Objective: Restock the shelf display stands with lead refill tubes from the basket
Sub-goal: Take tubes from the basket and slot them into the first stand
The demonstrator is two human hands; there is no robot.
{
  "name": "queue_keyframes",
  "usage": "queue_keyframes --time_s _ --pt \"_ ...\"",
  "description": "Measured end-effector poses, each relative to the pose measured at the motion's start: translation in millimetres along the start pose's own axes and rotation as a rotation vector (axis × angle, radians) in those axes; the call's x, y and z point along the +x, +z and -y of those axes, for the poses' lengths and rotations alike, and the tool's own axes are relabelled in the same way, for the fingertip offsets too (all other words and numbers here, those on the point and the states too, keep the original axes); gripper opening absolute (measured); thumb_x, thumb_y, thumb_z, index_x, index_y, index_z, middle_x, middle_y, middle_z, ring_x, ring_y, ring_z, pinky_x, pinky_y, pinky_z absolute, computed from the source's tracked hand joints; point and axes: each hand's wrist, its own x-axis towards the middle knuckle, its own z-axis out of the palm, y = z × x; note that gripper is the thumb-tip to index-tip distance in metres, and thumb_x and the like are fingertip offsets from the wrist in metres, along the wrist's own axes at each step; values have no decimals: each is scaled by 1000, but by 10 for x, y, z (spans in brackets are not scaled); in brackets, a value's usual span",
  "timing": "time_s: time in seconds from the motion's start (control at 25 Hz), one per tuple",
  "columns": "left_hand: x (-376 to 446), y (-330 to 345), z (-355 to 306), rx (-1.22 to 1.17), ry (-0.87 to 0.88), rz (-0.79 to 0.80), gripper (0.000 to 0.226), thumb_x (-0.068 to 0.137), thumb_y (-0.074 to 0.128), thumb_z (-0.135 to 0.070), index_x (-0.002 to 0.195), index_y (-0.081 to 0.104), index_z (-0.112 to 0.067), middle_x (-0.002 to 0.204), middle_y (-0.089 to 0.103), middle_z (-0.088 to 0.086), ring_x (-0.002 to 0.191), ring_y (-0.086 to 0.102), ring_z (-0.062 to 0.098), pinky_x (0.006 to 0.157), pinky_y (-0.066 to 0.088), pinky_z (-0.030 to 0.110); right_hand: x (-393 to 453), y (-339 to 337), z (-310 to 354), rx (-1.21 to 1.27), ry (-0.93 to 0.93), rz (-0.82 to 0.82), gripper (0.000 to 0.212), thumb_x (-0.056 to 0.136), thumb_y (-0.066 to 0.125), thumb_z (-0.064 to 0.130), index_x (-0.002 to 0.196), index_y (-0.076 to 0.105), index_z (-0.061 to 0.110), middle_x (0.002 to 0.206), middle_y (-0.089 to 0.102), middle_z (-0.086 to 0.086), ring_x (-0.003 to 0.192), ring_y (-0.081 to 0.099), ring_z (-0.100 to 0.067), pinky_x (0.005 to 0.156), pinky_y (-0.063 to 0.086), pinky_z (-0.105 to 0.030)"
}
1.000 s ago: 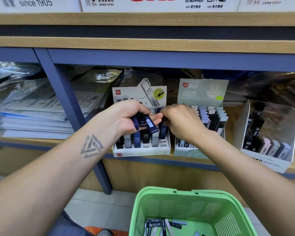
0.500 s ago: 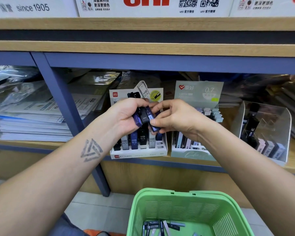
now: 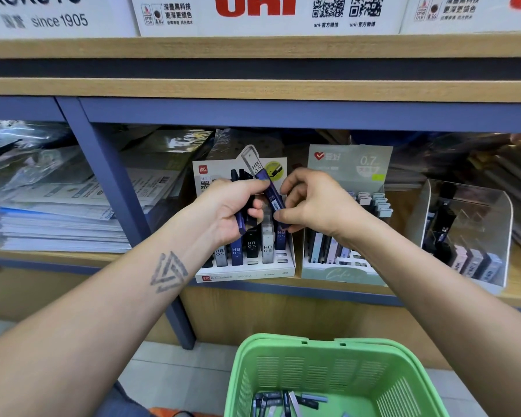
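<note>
Several lead refill tubes (image 3: 240, 219) fill the left hand (image 3: 230, 212) grip; the right hand (image 3: 312, 203) pinches one blue tube (image 3: 273, 200) at its 9 o'clock, above the white display stand (image 3: 278, 266).

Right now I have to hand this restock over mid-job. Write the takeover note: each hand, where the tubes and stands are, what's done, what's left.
Left hand: grips a bunch of dark lead refill tubes in front of the white HB 0.5 stand.
Right hand: pinches one blue tube, still among the left hand's bunch.
Stands: the HB stand's front row is partly filled; the green 0.7 stand and the clear stand sit to its right, each holding tubes.
Basket: loose tubes remain on its bottom.
Left: slot the held tubes, then empty the basket.
</note>
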Motion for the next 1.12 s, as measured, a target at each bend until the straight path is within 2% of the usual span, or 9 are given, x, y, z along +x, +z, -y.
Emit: queue_keyframes --time_s 0.12,0.24,0.36,0.44,0.56,0.64,0.8,0.92,1.12 --pt "-10 -27 8 -24 -26 45 17 93 60 4 109 57 -2 67 52 6 39 40 5 33 31 14 -23 -15 12 49 -30 60 28 82 82 6 98 59 5 77 65 -14 67 70 -27 66 64 -40" --pt "-79 -52 -14 -23 -114 140 9 98 54 -4 90 59 -5 58 52 1 39 37 3 35 28 12 0 -82 31 216 -53 9 10 97 65 10 106 65 4 91 71 -12 77 72 -21 62 60 -27" --pt "-181 -60 -47 51 -188 280 15 100 51 -9 89 60 -4 55 50 -1 40 35 3 36 27 11 77 -140 -39 309 -78 -12 27 98 58 -1 121 66 13 120 71 -9 105 69 -23 83 60 -31" --pt "-225 -42 -52 42 -224 352 11 93 54 -7 91 64 -2 70 57 3 45 36 3 40 26 10 75 -145 -75 422 -72 36 29 94 61 -6 118 70 8 116 72 -13 108 69 -28 93 58 -37" --pt "-230 -24 -52 51 -237 339 17 92 55 -6 97 70 1 93 69 17 49 38 4 41 28 11 46 -210 -88 562 -27 40 23 86 67 -9 105 71 4 94 70 -13 87 69 -19 80 58 -26" --pt "-220 -28 -61 121 -213 297 19 97 54 -9 102 68 2 94 71 20 49 37 3 39 28 11 59 -265 -102 574 5 14 22 82 72 -7 101 71 4 84 70 -9 79 69 -16 72 57 -24" --pt "-166 -95 -77 272 -149 269 25 94 63 -12 114 63 3 92 64 19 44 37 5 35 26 12 72 -296 -78 448 52 -36 19 79 79 -2 94 73 6 75 72 -3 71 69 -12 65 55 -22" --pt "-144 -101 -89 275 -180 223 17 95 61 -10 105 63 4 82 63 15 44 37 5 33 29 13 48 -357 -48 333 4 -42 14 81 78 -1 92 74 8 72 71 -2 66 67 -9 62 56 -19" --pt "-164 -142 -158 131 -214 125 25 93 49 -2 114 59 10 84 63 20 55 47 11 41 40 16 96 -341 43 -462 -166 -16 21 86 78 7 104 75 16 90 70 1 82 66 -11 77 56 -24"
